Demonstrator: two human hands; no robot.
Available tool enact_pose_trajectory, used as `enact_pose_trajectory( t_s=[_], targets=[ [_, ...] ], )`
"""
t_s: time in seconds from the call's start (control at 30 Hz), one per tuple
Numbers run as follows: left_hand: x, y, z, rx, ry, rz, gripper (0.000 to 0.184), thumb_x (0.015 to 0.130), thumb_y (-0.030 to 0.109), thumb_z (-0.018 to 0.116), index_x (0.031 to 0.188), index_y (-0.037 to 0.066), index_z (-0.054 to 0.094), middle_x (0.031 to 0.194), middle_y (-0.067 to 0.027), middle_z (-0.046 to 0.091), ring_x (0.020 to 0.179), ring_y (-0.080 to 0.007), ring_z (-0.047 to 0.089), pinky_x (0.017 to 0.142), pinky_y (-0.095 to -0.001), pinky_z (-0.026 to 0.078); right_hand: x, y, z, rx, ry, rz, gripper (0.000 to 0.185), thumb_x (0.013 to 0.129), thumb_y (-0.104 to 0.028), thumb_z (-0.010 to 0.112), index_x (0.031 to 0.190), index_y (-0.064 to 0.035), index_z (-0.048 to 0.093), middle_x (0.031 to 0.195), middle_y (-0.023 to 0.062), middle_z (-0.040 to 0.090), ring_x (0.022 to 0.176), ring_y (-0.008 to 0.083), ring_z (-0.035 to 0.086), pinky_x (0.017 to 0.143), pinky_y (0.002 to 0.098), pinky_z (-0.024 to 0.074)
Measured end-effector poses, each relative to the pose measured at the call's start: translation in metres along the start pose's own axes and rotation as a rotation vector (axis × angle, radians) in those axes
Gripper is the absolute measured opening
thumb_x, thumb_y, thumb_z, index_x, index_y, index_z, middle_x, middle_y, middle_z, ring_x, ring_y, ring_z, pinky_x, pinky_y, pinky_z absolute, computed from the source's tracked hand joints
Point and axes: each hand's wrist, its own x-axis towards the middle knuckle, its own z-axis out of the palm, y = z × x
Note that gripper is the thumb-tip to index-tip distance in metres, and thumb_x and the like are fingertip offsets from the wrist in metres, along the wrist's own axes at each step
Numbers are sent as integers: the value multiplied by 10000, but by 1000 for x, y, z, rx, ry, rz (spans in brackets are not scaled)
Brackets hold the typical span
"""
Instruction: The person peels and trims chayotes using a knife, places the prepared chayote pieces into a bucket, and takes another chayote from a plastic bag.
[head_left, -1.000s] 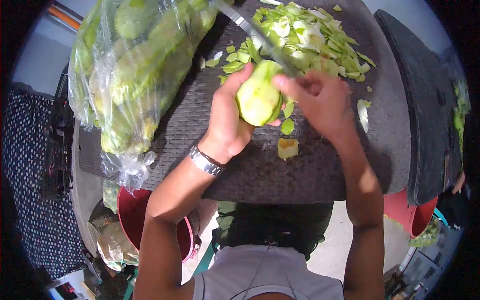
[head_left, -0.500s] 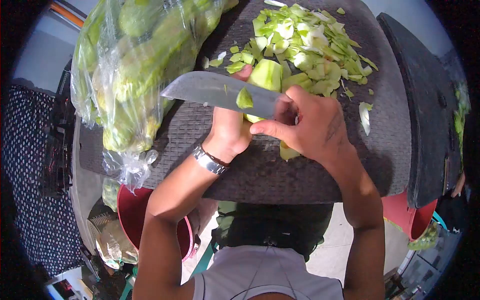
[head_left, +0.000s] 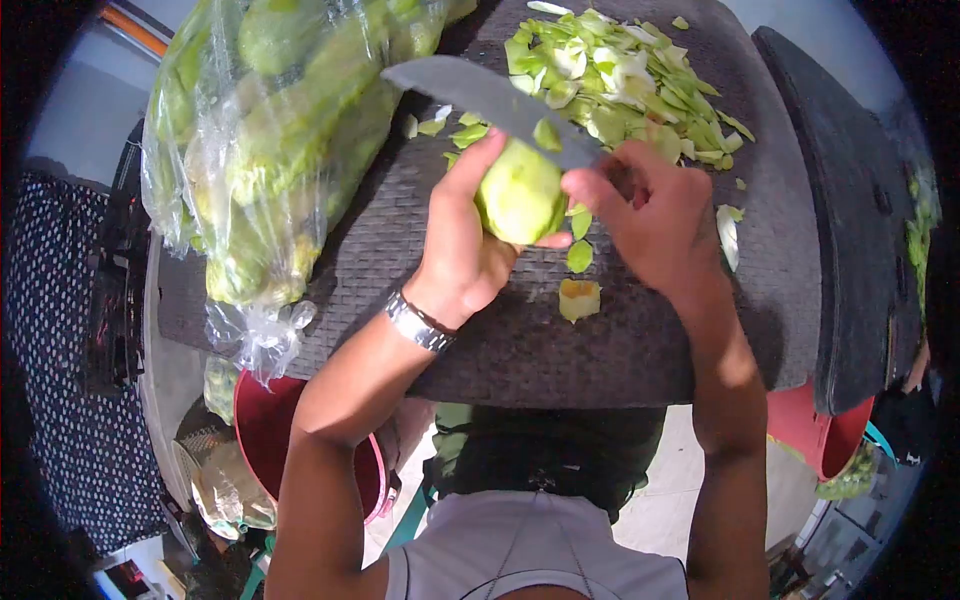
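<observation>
My left hand [head_left: 468,225], with a metal watch [head_left: 418,322] on the wrist, grips a rounded, pale green peeled fruit [head_left: 522,195] from its left side and below. My right hand [head_left: 655,215] is closed around the handle of a knife [head_left: 480,92]; the handle is mostly hidden by the fingers. The broad blade points up and left, passing over the far end of the fruit, with a bit of green peel [head_left: 547,134] stuck to it. Small pieces of peel [head_left: 579,256] lie or fall just right of the fruit. A cut end piece [head_left: 579,299] rests nearer my body.
A large heap of peelings [head_left: 640,85] covers the far right of the dark woven tabletop [head_left: 480,350]. A tied clear plastic bag [head_left: 270,150] full of green fruit lies at left. Below the table's edge stand a red bucket [head_left: 262,425] at left and a red container [head_left: 835,430] at right.
My right hand has shifted right and the knife has moved up and right, its blade now tilted more steeply. The fruit has been turned in my left hand, showing its peeled side.
</observation>
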Motion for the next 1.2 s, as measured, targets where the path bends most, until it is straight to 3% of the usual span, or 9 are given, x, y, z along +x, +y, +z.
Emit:
enact_pose_trajectory(
  t_s=[0.1,0.2,0.47,0.7,0.9,0.97,1.07,1.13,1.2],
  targets=[
    [13,-11,-9,-242,87,96,546,1044,521,463,1318,67,596,1191,-128,707,1082,-271,691,919,-459,581,-12,-8,11,22,-38,-106,603,748,-622,856,755,-63,633,598,75,649,539,251,682,550,377,550],
    [10,-3,-23,-287,-176,-125,553,1045,530,469,1283,57,628,1186,-129,715,1081,-267,698,1009,-423,542,-23,-10,23,-17,-57,-279,624,727,-636,857,753,-91,556,612,27,633,503,230,665,505,372,539],
    [4,-2,-7,-211,-102,-62,619,974,627,544,1122,37,660,1009,-118,725,900,-246,726,808,-406,606,-28,-6,36,-85,-19,-406,675,724,-681,824,845,-80,540,640,-13,609,498,216,659,474,366,535],
    [0,-1,-9,-222,-153,-152,656,963,637,541,1155,17,634,1034,-146,724,878,-269,737,808,-410,616,-25,-10,32,-58,15,-431,685,721,-694,819,855,-78,551,628,-19,618,496,205,659,473,347,539],
    [3,-4,-15,-219,-196,-118,581,1005,593,500,1201,68,650,1070,-102,729,942,-237,724,867,-390,590,-24,-9,27,-114,26,-437,599,698,-525,921,902,-57,607,632,-23,661,512,121,643,490,264,517],
    [3,-4,-16,-197,-225,-90,549,1012,564,504,1218,73,638,1085,-104,724,972,-238,720,888,-395,590,-23,-7,26,-78,-3,-415,571,730,-505,910,906,-31,643,626,3,657,524,132,651,512,275,524],
    [6,-15,-4,-133,114,225,503,1029,479,510,1223,24,601,1166,-124,708,1059,-243,713,924,-436,591,-11,3,21,-61,33,-229,525,780,-476,888,905,-5,693,614,40,645,542,139,649,554,293,533],
    [1,0,-4,-215,-156,72,405,1061,356,493,1293,30,558,1207,-121,682,1099,-246,688,978,-431,566,-3,6,12,9,33,-34,527,799,-508,863,861,-11,699,611,67,648,553,178,663,569,319,540],
    [0,3,1,-174,-105,57,421,1068,366,486,1311,28,551,1198,-113,680,1094,-244,687,972,-447,568,6,1,-1,151,-18,168,576,804,-592,829,776,-36,680,614,97,664,562,256,695,569,359,550]
  ],
)
